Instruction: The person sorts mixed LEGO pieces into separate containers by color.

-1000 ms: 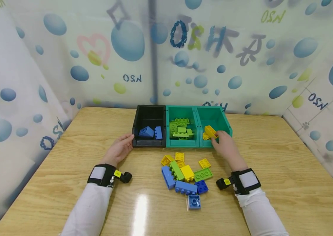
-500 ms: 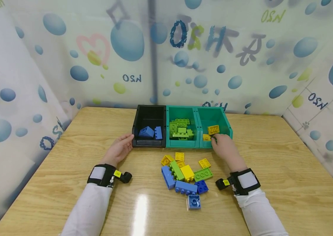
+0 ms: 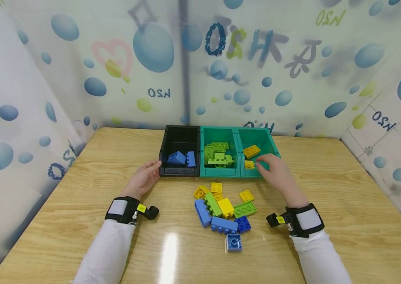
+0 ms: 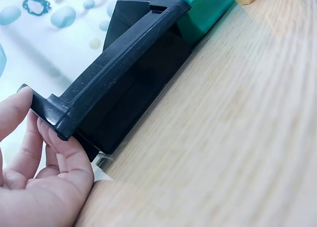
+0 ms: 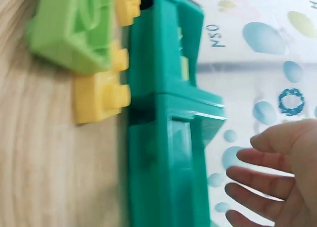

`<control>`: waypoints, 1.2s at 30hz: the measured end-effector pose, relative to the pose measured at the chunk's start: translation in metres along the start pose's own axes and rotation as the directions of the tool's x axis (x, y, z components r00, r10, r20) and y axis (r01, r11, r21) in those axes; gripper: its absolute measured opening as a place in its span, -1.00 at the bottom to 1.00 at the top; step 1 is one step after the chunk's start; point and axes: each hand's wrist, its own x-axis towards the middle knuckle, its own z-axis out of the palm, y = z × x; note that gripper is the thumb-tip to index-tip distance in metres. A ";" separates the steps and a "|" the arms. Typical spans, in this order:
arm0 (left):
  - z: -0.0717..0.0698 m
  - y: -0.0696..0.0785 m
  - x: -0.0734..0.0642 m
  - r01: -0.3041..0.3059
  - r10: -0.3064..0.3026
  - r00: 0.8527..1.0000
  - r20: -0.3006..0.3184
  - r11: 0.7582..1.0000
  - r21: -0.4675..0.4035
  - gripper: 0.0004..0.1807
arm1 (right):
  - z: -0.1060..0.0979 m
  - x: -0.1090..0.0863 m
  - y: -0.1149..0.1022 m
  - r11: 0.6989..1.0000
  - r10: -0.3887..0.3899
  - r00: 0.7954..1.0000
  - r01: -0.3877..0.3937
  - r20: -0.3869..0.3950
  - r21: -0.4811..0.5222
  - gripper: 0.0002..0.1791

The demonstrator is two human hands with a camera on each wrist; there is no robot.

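Note:
The left hand [image 3: 143, 179] pinches the front left corner of the black bin [image 3: 180, 172]; in the left wrist view its thumb lies over the rim and curled fingers sit below. Blue bricks [image 3: 176, 158] lie in that bin. Over the front right of the right-hand green bin [image 3: 257, 136] is the right hand [image 3: 275, 171], holding nothing. Its fingers are spread apart in the right wrist view. Beneath and left of it in this bin lie a larger yellow brick [image 3: 252, 151] and a smaller yellow brick [image 3: 249, 165].
Light green bricks [image 3: 218, 156] fill part of the middle green bin [image 3: 220, 173]. In front of the bins is a loose pile with a green brick [image 3: 212, 204], a yellow brick [image 3: 225, 208] and a blue brick [image 3: 224, 225]. A patterned curtain [image 3: 115, 98] hangs behind the table [image 3: 126, 142].
The right hand has let go of the larger yellow brick, which now lies in the right green bin. That hand has drawn slightly right and opened. The left hand stays put.

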 end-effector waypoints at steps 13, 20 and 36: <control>-0.001 -0.002 0.002 -0.014 0.014 1.000 0.001 1.000 -0.003 -0.69 | 0.002 -0.021 -0.019 0.998 -0.070 0.935 0.064 0.346 0.027 -0.74; -0.001 -0.002 0.002 -0.014 0.014 1.000 0.010 1.000 -0.002 -0.70 | 0.009 -0.024 -0.030 0.998 0.045 0.905 -0.018 0.423 -0.068 -0.55; 0.000 0.000 0.000 0.000 0.000 1.000 -0.005 1.000 0.002 -0.73 | 0.027 -0.029 -0.033 0.984 0.111 0.878 -0.032 0.465 -0.173 -0.56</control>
